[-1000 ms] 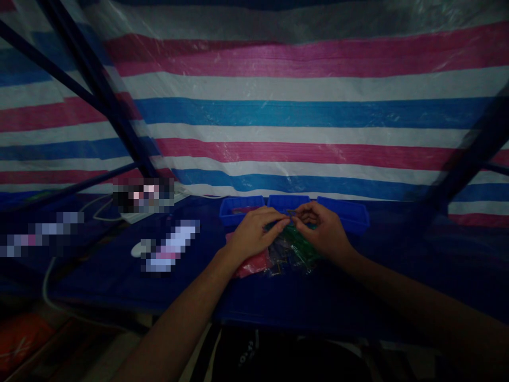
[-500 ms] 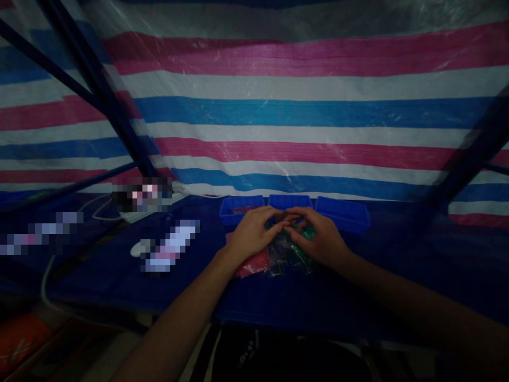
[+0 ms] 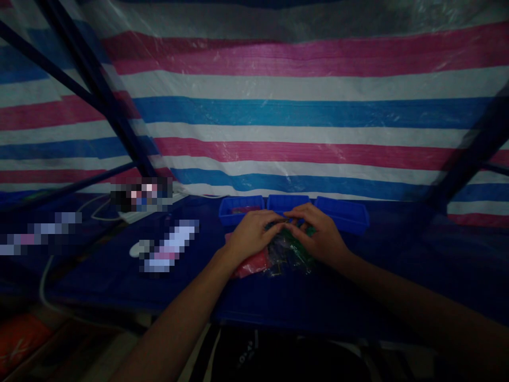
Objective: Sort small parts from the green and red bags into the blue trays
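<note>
My left hand point(image 3: 251, 236) and my right hand point(image 3: 318, 235) meet fingertip to fingertip over a heap of small clear bags point(image 3: 287, 255) on a dark blue table point(image 3: 119, 276). Both hands pinch something small and dark between thumb and fingers; the dim light hides what it is. The bags hold red point(image 3: 252, 263), dark and green point(image 3: 304, 249) pieces. Just behind the hands stand three blue trays: a left tray point(image 3: 238, 208), a middle tray point(image 3: 287, 201) and a right tray point(image 3: 347, 213).
A striped pink, white and blue tarp point(image 3: 278, 106) hangs right behind the table. Dark poles point(image 3: 95, 90) slant across the left. A white mouse point(image 3: 135, 249), a cable point(image 3: 45, 289) and blurred items lie on the table's left side.
My right hand has moved left and down from a raised pinch to meet my left hand closer to the bags. My left hand has hardly shifted.
</note>
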A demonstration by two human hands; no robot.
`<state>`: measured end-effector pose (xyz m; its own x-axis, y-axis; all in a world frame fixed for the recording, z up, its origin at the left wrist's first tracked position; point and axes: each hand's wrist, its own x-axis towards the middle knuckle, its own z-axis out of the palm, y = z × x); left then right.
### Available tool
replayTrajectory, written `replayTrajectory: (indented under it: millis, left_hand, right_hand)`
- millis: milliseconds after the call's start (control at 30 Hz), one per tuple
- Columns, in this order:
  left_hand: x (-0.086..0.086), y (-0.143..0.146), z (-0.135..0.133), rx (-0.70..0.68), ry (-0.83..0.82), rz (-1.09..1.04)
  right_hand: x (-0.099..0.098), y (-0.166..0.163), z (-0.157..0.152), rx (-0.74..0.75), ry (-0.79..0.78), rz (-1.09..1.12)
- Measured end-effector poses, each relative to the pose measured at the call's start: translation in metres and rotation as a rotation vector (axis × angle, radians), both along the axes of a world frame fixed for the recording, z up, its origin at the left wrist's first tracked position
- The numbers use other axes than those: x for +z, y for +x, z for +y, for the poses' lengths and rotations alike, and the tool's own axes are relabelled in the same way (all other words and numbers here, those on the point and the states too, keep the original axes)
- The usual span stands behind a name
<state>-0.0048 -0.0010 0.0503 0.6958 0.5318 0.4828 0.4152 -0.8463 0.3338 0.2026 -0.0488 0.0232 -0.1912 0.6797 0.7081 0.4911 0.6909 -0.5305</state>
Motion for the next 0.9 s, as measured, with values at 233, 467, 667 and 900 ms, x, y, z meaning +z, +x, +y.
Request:
replayTrajectory:
  millis: [233, 467, 667, 900]
  left_hand:
    - [-0.001, 0.001, 0.001, 0.018, 0.001, -0.035]
    - [0.001, 0.001, -0.003, 0.108, -0.09, -0.113]
    - [0.005, 0.001, -0.007, -0.007, -0.152, -0.152]
    - [0.006, -0.001, -0.003, -0.089, -0.343, -0.319]
  right_hand:
    - [0.0, 0.001, 0.0, -0.05, -0.024, -0.012]
    - [-0.002, 0.006, 0.004, -0.15, 0.098, -0.028]
    - [-0.002, 0.008, 0.004, -0.112, 0.23, -0.159]
    - [-0.004, 0.01, 0.006, -0.091, 0.216, -0.155]
